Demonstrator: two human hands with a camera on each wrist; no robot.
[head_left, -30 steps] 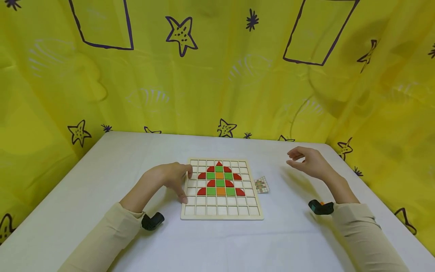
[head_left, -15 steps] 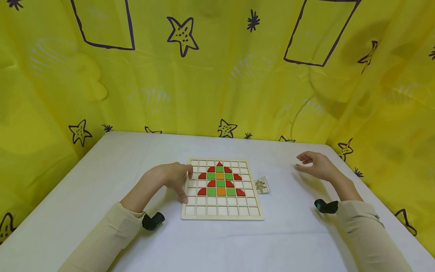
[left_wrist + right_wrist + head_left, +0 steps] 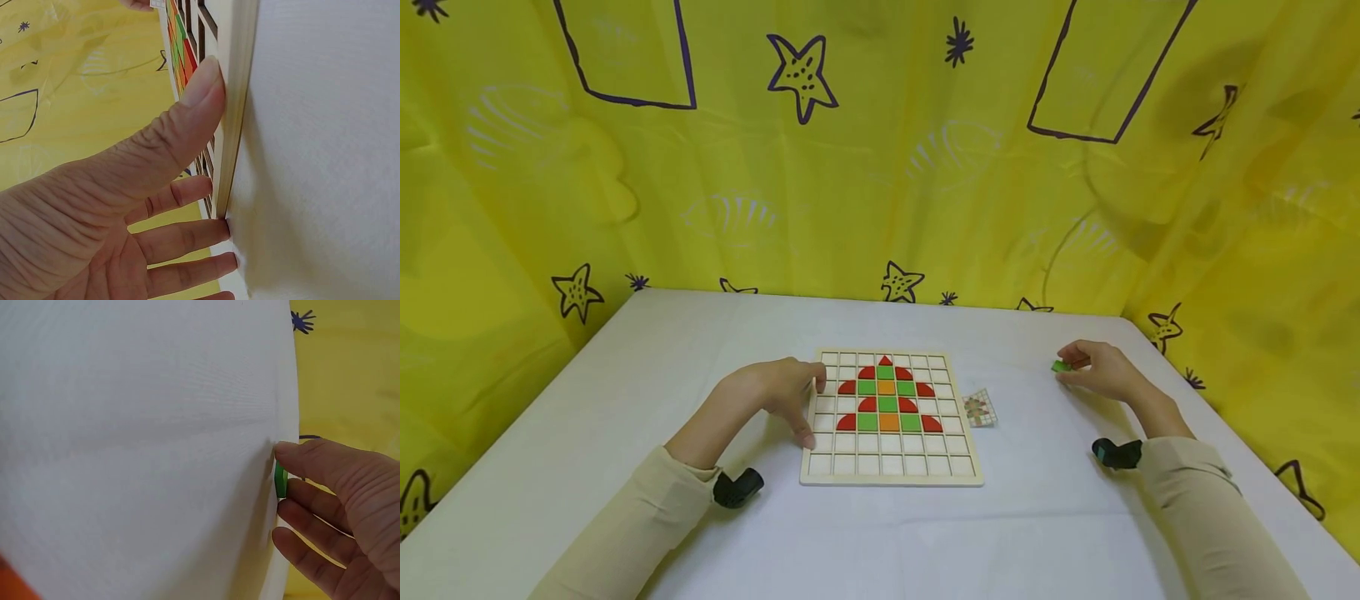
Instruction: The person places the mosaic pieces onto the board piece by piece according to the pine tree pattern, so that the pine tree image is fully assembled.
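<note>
A pale wooden grid board [image 3: 895, 465] lies flat near the middle of the table. Red, green [image 3: 888, 404] and orange [image 3: 889, 422] tiles sit in its cells as a tree shape topped by a red triangle. My left hand [image 3: 775, 387] rests along the board's left edge; in the left wrist view its thumb [image 3: 203, 84] lies on the rim [image 3: 234, 119], the fingers extended at the edge. To the right, away from the board, my right hand [image 3: 1101, 371] pinches a small green tile [image 3: 280, 480] between thumb and fingers at the tabletop.
A small pattern card [image 3: 980, 409] with a similar tree picture lies against the board's right edge. The white-covered table [image 3: 715, 333] meets a yellow printed curtain [image 3: 850, 183] at the back and sides. Each wrist carries a small black camera [image 3: 1117, 454].
My right hand has moved right and slightly nearer. Its parted thumb and fingers now pinch the green tile, which shows clearly only now. The left hand and board have stayed put.
</note>
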